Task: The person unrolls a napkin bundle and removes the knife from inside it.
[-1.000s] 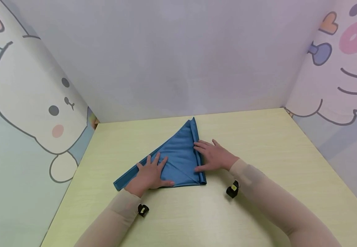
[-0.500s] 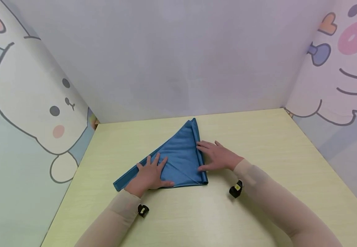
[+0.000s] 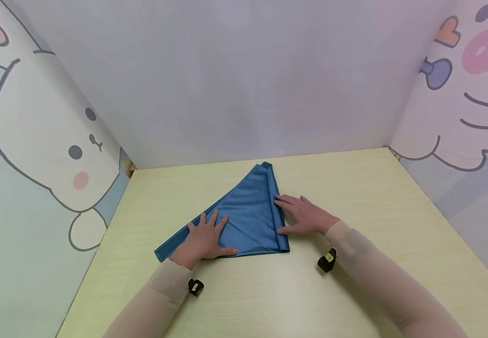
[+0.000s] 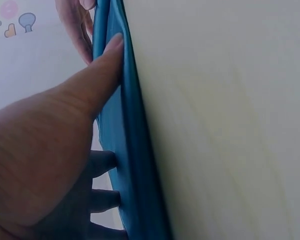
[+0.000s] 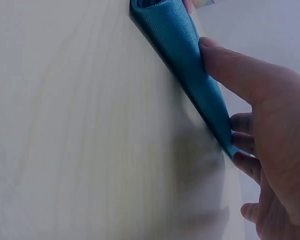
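Observation:
A blue, slightly shiny cloth [image 3: 248, 199] lies on the table as a rough triangle with its tip toward the back. Along its right side runs a rolled edge [image 3: 275, 206], whose hollow end shows at the top of the right wrist view. My left hand [image 3: 203, 239] rests flat on the cloth's lower left part, fingers spread. In the left wrist view, its thumb [image 4: 102, 70] lies along the near edge. My right hand [image 3: 307, 216] touches the roll from the right, its fingers extended. The right wrist view has the thumb [image 5: 225, 62] and fingertips against the roll's side.
The pale wood table [image 3: 244, 295] meets a plain light backdrop [image 3: 244, 80] at the back. Cartoon-printed panels stand at its left [image 3: 37, 188] and right [image 3: 459, 117] sides. A small black wrist camera [image 3: 327, 260] hangs by the right sleeve.
My right hand has slid a little to the right, and the cloth's rolled edge has shifted right with it, widening the cloth. The left hand has stayed put.

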A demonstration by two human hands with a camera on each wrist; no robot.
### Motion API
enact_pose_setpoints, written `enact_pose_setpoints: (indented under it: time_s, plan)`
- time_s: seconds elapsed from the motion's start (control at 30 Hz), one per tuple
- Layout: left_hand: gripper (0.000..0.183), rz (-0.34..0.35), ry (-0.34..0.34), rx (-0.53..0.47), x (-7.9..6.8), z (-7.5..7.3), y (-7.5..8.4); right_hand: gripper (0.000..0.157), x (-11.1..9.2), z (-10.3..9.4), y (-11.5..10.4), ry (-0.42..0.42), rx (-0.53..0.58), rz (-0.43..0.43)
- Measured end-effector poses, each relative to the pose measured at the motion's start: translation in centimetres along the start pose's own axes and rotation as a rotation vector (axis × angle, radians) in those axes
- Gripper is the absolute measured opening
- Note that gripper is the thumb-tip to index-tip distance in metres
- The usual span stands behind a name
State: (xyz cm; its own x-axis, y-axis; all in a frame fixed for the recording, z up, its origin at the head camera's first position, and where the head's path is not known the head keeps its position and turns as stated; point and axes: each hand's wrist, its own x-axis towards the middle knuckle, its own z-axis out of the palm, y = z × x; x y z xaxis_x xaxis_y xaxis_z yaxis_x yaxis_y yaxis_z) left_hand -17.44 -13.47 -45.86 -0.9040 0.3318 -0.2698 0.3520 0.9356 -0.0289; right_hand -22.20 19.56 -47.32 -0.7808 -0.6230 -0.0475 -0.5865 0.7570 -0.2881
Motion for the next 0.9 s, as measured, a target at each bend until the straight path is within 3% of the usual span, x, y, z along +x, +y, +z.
enact_pose_setpoints:
  time_s: [0.4,0.63,0.9]
  plan:
    - [0.111,-0.003,0.010,0.018,0.5,0.2,-0.3,0.096,-0.2,0.1,-0.5,0.024,0.010,0.009]
    - [0.107,-0.034,0.027,0.004,-0.2,0.1,1.2,0.091,0.4,-0.1,-3.0,0.043,-0.039,-0.087]
    - [0.107,-0.156,-0.028,-0.061,-0.7,0.7,1.6,0.095,1.0,0.5,-3.9,0.021,-0.109,-0.057]
